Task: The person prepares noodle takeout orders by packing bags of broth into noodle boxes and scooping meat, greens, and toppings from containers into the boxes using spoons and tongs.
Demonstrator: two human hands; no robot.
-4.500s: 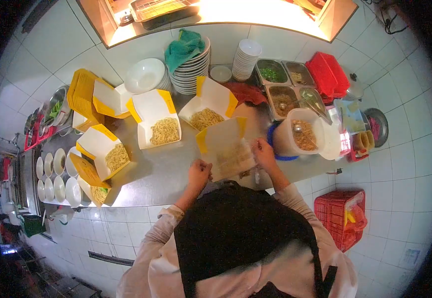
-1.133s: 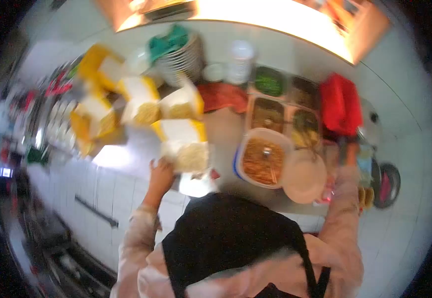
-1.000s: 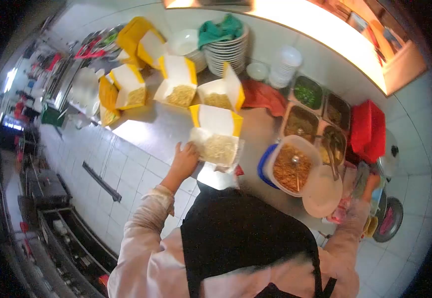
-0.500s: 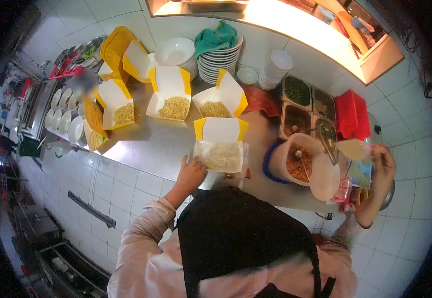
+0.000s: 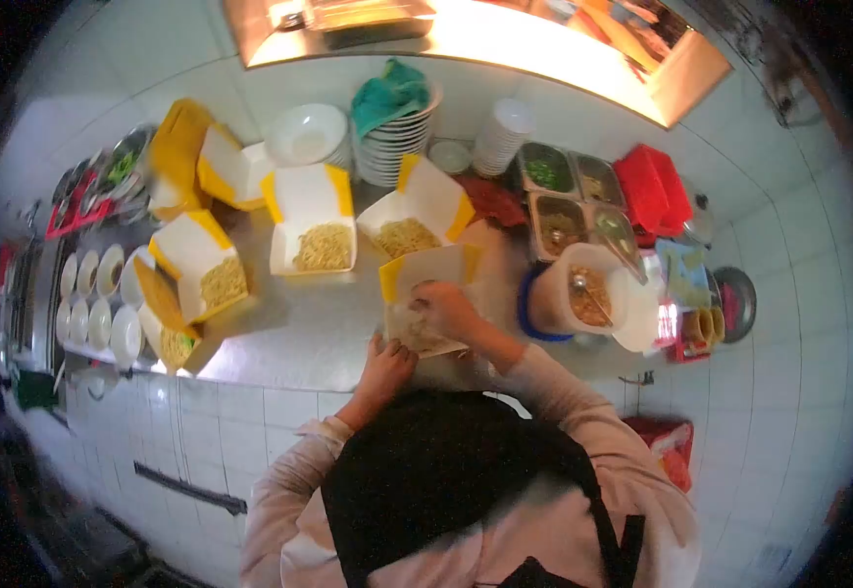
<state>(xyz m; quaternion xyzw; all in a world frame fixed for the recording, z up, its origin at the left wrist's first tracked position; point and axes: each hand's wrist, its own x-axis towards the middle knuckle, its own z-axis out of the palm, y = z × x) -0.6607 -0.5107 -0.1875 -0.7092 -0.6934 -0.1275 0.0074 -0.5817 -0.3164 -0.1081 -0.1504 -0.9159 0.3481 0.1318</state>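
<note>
My left hand [image 5: 387,368] rests at the near left corner of a yellow-and-white takeaway box [image 5: 426,263], its fingers apart and touching the edge. Over the same box is my right hand [image 5: 446,308], fingers curled together; whatever they hold is hidden. Pale contents inside this box are partly covered by the hand and blurred. Behind it stand two open boxes of noodles, one in the middle [image 5: 315,186] and one to its right [image 5: 436,201]. Another open noodle box [image 5: 189,247] and a partly hidden one [image 5: 157,294] sit to the left.
To the right stand a white tub [image 5: 550,304] of reddish-brown topping with a spoon, metal pans [image 5: 532,202] of toppings and a red container [image 5: 654,191]. Stacked plates [image 5: 387,157] under a green cloth [image 5: 390,96] line the wall. White bowls [image 5: 127,336] stand left.
My right hand has come from the far right, where it held a pale, see-through piece, to over the nearest box. My left hand stays at that box's corner. The view has shifted.
</note>
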